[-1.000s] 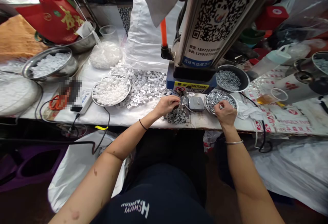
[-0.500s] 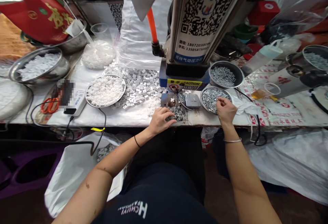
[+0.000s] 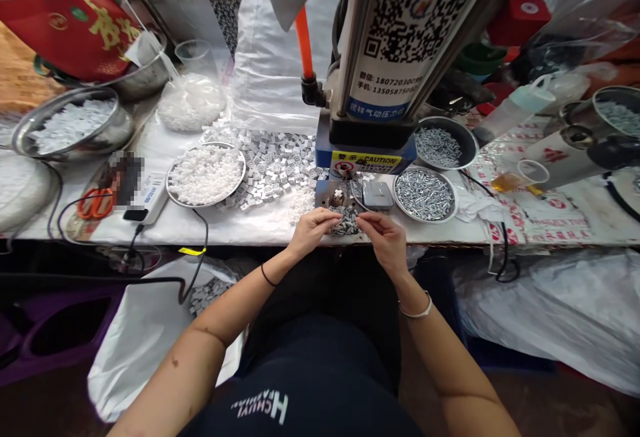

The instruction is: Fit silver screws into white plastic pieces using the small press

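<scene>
A small heap of steel screws [image 3: 345, 223] lies on the counter [image 3: 240, 230] just in front of the pneumatic press base [image 3: 365, 163]. Above it, the left hand [image 3: 313, 232] and right hand [image 3: 384, 237] pinch narrowly, fingertips close together; anything held is too small to tell. A steel tray of screws [image 3: 425, 195] sits right of the heap.

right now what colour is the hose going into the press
The hose is orange, best seen in the head view.
</scene>
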Action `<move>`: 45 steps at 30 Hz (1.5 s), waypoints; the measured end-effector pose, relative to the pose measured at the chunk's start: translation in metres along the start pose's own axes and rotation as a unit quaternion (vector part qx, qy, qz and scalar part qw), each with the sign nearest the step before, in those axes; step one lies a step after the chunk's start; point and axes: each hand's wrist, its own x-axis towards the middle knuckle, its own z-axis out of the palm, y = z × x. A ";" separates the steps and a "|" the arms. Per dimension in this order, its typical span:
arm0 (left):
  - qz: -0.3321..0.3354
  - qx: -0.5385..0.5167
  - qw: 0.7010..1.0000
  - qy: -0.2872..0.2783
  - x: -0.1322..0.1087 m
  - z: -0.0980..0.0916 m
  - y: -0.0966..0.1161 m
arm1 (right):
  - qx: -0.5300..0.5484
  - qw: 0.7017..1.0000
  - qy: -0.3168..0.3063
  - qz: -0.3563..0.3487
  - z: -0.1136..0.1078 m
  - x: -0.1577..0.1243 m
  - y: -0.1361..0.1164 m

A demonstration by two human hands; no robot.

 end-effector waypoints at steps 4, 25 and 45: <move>-0.188 -0.249 0.950 -0.022 0.002 0.005 0.008 | -0.043 0.997 0.004 -0.060 0.017 -0.004 -0.005; -0.108 -0.069 0.992 -0.004 0.020 -0.016 0.005 | -0.174 0.974 -0.042 -0.142 0.024 0.003 -0.009; 0.091 0.454 0.886 0.027 0.077 -0.059 -0.060 | 0.023 0.999 -0.027 0.017 0.026 -0.023 0.004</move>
